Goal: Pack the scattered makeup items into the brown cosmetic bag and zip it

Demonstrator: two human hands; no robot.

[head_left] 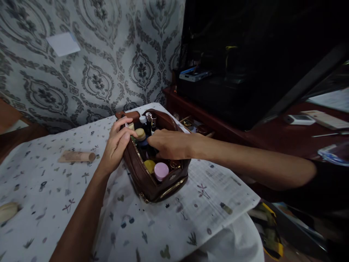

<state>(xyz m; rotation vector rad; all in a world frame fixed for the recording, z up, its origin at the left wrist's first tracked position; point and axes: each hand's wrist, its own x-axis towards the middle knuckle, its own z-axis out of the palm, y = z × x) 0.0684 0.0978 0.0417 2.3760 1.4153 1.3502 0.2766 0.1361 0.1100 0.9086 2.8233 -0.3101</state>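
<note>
- My left hand (116,145) grips the rim of the brown cosmetic bag (134,171), which stands on the printed tablecloth (215,198).
- My right hand (167,143) reaches inside, near the pink-lidded jar (161,171); whether it holds anything, I cannot tell.

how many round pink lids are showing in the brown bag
1: the pink lid at the near end of the brown bag, beside a yellow lid. More may be hidden beneath the right hand or deeper inside.
</note>
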